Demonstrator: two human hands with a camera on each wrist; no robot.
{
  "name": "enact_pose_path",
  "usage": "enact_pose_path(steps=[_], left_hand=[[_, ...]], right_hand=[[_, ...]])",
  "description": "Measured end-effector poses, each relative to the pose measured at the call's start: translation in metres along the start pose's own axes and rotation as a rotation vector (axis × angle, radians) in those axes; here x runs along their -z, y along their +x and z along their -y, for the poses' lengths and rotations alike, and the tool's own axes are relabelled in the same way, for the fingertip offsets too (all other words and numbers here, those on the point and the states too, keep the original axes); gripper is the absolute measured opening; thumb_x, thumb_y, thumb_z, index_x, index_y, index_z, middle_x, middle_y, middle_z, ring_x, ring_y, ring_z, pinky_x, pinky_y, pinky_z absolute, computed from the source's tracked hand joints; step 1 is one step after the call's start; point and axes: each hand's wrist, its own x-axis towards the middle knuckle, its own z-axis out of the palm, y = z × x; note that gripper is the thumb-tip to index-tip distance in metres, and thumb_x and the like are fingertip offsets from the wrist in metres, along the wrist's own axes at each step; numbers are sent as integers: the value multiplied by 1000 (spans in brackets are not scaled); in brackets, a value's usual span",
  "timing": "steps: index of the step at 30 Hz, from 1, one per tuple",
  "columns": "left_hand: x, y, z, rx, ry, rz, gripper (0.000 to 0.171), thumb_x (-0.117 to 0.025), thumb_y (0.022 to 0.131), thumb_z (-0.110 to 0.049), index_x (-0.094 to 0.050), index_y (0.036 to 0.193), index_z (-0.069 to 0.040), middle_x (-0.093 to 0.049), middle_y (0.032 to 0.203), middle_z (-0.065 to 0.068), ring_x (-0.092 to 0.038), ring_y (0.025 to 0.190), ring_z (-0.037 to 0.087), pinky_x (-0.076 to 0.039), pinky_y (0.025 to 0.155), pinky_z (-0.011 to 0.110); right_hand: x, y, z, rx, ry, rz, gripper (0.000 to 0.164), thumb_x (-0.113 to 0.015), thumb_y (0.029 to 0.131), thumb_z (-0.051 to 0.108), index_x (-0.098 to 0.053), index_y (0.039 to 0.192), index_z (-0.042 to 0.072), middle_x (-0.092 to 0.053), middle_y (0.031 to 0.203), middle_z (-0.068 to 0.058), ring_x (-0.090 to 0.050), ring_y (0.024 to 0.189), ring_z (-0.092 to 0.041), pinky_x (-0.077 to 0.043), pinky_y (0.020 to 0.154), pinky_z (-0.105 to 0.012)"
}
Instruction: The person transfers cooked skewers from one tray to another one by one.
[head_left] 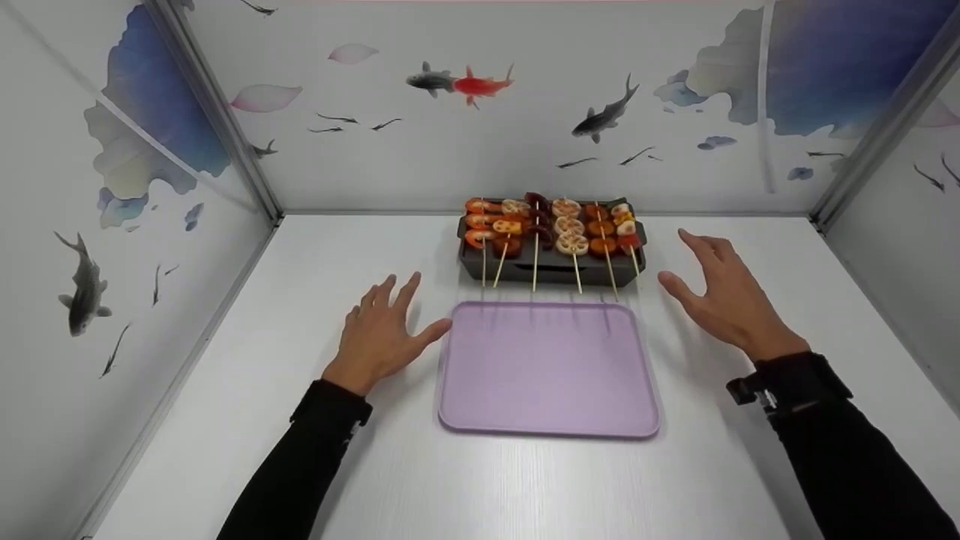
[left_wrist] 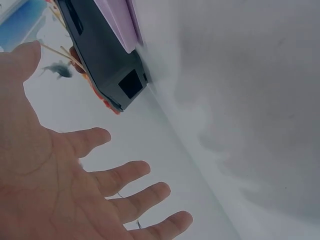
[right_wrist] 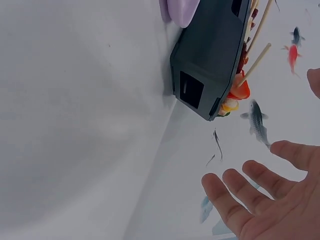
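A dark grey grill box (head_left: 551, 270) stands at the back of the table, with several skewers lying across its top. Among them are shrimp (head_left: 480, 222), lotus root slices (head_left: 570, 226), a dark red skewer (head_left: 538, 219) and a mixed vegetable skewer (head_left: 627, 229); their sticks point toward me. In front of the box lies a lilac tray (head_left: 551, 375) with nothing on it. My left hand (head_left: 382, 337), fingers spread, is at the tray's left edge, its thumb overlapping the rim in the head view. To the right of the box, my right hand (head_left: 727, 300) has its fingers extended and holds nothing.
White panels (head_left: 525, 157) painted with fish and lotus enclose the table (head_left: 480, 480) at the back and both sides. Metal corner posts (head_left: 217, 112) stand at the back left and back right. Black sleeves with wrist straps (head_left: 799, 379) cover both forearms.
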Motion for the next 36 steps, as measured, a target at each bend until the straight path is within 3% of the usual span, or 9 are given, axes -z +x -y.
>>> enact_pose_path(steps=[7,14,21,36], left_hand=[[-3,0,-4,-6,-12,2,100,-44,83,-88,-27,163,-30,-32,161,17,-32,145,40,-33,109,67],[-5,-2,-9,-4,-23,10,99,-44,83,-88,-28,162,-30,-34,161,16,-34,145,39,-36,108,65],[-8,-2,-12,-10,-29,4,99,-44,83,-88,-30,162,-30,-36,159,15,-36,144,37,-38,106,64],[-12,-1,-18,-21,-43,15,97,-43,84,-88,-32,161,-29,-41,156,12,-41,139,36,-41,104,63]], right_hand=[[-5,7,8,9,12,3,78,-58,99,55,-30,161,17,-36,150,-24,-53,115,-40,-45,94,-58],[-13,15,11,2,37,-5,79,-58,98,56,-34,160,13,-39,146,-25,-53,119,-39,-52,91,-57],[-21,20,13,-6,55,-41,77,-60,98,53,-39,156,6,-47,136,-26,-63,108,-38,-55,86,-55],[-33,30,17,3,69,-101,69,-63,98,47,-49,148,0,-57,122,-25,-67,97,-38,-55,81,-54]])
